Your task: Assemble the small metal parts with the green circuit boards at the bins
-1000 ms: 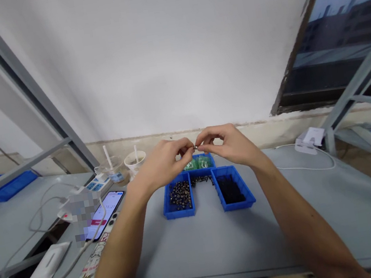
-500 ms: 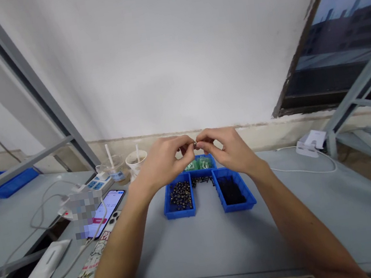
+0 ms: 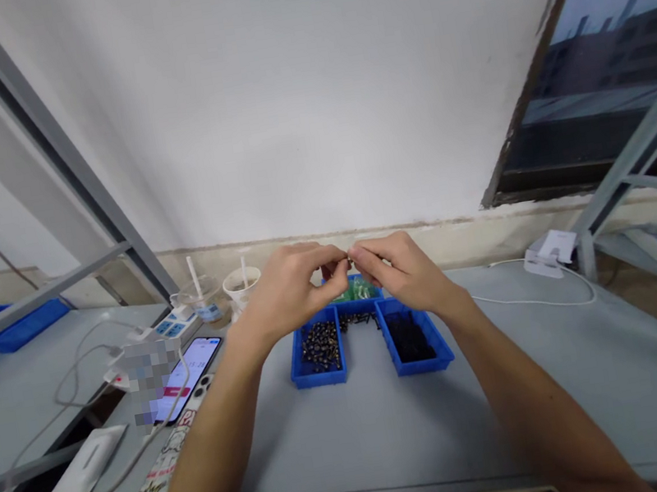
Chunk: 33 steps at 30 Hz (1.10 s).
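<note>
In head view I see left hand [image 3: 291,289] and right hand [image 3: 400,265] meeting above desk [image 3: 370,431]. Fingers of both are pinched together on small piece [image 3: 349,262], mostly hidden, so I cannot tell its shape. Near left hand, first blue box [image 3: 320,379] holds metal parts [image 3: 321,345]; near right hand, second blue box [image 3: 426,365] holds black parts [image 3: 410,337]. Third blue box [image 3: 358,306], behind, carries green bags [image 3: 361,290]. Loose dark bits [image 3: 358,319] lie between boxes. Further left: phone [image 3: 193,375], white cup [image 3: 240,296].
</note>
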Tool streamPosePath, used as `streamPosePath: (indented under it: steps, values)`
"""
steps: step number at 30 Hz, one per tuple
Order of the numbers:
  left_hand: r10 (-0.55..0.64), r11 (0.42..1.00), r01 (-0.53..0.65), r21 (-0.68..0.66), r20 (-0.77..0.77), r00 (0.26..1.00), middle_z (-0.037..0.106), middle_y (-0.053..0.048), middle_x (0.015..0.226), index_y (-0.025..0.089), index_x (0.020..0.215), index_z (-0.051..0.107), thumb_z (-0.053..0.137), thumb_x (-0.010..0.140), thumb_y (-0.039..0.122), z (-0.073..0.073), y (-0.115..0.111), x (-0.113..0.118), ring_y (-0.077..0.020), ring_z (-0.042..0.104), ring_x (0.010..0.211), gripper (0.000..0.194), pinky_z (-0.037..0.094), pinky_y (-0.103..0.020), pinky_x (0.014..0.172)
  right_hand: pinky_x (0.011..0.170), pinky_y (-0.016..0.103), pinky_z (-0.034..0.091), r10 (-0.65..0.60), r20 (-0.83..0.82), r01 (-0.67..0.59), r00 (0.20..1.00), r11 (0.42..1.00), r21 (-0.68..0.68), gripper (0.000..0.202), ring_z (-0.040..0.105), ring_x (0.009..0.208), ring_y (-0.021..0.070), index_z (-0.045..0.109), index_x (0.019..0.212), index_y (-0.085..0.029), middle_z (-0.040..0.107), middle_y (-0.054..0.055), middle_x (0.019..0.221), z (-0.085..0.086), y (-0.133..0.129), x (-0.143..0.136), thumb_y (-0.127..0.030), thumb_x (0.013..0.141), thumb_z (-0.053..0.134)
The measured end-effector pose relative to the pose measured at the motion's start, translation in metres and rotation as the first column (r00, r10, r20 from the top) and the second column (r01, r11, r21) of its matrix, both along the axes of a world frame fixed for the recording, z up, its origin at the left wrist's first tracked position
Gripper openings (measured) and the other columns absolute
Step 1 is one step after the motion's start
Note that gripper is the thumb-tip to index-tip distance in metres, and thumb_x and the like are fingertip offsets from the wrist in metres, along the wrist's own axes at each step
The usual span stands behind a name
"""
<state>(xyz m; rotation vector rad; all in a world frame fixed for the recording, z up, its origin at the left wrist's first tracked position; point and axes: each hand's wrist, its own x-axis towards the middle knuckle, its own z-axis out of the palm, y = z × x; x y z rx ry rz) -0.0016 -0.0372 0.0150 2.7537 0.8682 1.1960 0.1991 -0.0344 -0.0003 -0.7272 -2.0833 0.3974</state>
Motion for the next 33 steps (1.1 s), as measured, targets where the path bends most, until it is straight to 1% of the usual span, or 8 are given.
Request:
streamPosePath:
  steps: [2,5,9,14,17,28,30,33]
  values:
    - [0.006,1.0,-0.006,-0.004,-0.012,1.0,0.065,0.003,0.068,0.017,0.078,0.068,0.055,0.092,0.018,0.0,0.001,-0.001,-0.01,0.058,0.063,0.019,0.042,-0.023,0.066,0.06,0.027,0.034,-0.029,0.003,0.029,1.0,0.999,0.019,0.043,0.043,0.058,0.0094,0.05,0.068,-0.019,0.048,-0.004,0.061,0.002,-0.001,0.002,-0.036,0.107,0.043]
    - [0.02,1.0,-0.02,-0.021,-0.02,1.0,0.065,0.003,0.067,0.017,0.078,0.068,0.055,0.092,0.019,0.0,0.002,-0.002,-0.0098,0.057,0.063,0.019,0.042,-0.023,0.066,0.061,0.026,0.037,-0.029,-0.012,0.029,1.0,0.999,0.015,0.023,0.049,0.062,0.0101,0.059,0.089,-0.019,0.057,-0.003,0.07,0.004,-0.002,0.005,-0.033,0.105,0.049]
    - [0.049,0.998,-0.049,-0.039,-0.004,0.999,0.067,0.003,0.07,0.017,0.081,0.07,0.055,0.092,0.019,0.0,0.002,-0.003,-0.01,0.059,0.065,0.019,0.043,-0.023,0.067,0.062,0.025,0.04,-0.002,0.001,0.002,1.0,1.0,0.025,0.009,0.055,0.068,0.0112,0.06,0.107,-0.02,0.064,-0.001,0.08,0.004,-0.002,0.005,-0.025,0.1,0.056]
    - [0.05,0.999,-0.05,-0.02,-0.005,0.999,0.068,0.002,0.07,0.017,0.081,0.07,0.055,0.092,0.019,0.0,0.002,-0.002,-0.0105,0.06,0.065,0.019,0.042,-0.023,0.067,0.066,0.026,0.041,-0.038,0.008,0.036,0.999,0.989,0.147,0.007,0.053,0.069,0.011,0.061,0.099,-0.019,0.061,-0.002,0.079,0.001,0.001,0.003,-0.019,0.1,0.055]
    - [0.042,0.999,-0.042,0.0,-0.021,0.999,0.066,0.003,0.068,0.017,0.078,0.069,0.054,0.092,0.02,0.001,0.001,-0.002,-0.0099,0.058,0.063,0.021,0.041,-0.023,0.065,0.065,0.026,0.039,-0.05,0.027,0.044,0.998,0.98,0.196,0.015,0.049,0.067,0.011,0.059,0.089,-0.019,0.057,-0.002,0.075,0.0,0.001,0.002,-0.023,0.102,0.051]
    - [0.021,1.0,-0.021,-0.005,-0.054,0.998,0.064,0.003,0.066,0.016,0.076,0.066,0.053,0.095,0.021,0.003,-0.003,-0.003,-0.0093,0.056,0.062,0.024,0.039,-0.024,0.064,0.059,0.027,0.031,-0.08,0.022,0.078,0.997,0.994,0.083,0.041,0.042,0.055,0.0091,0.049,0.071,-0.02,0.045,-0.005,0.059,-0.005,0.0,-0.005,-0.037,0.107,0.043]
    - [0.023,1.0,-0.024,-0.012,-0.037,0.999,0.065,0.003,0.068,0.017,0.079,0.068,0.053,0.094,0.021,0.003,-0.002,-0.004,-0.0098,0.058,0.063,0.022,0.041,-0.024,0.066,0.06,0.027,0.033,-0.093,0.019,0.091,0.996,0.992,0.084,0.039,0.045,0.057,0.0096,0.052,0.074,-0.02,0.048,-0.005,0.061,-0.002,-0.001,-0.003,-0.037,0.108,0.042]
    - [0.041,0.999,-0.041,-0.025,-0.017,0.999,0.067,0.003,0.07,0.017,0.081,0.07,0.054,0.093,0.02,0.003,0.0,-0.005,-0.0106,0.059,0.065,0.02,0.042,-0.024,0.067,0.062,0.027,0.037,-0.084,-0.003,0.084,0.996,0.994,0.073,0.023,0.049,0.061,0.0108,0.059,0.098,-0.021,0.056,-0.004,0.068,0.0,-0.003,0.0,-0.035,0.107,0.044]
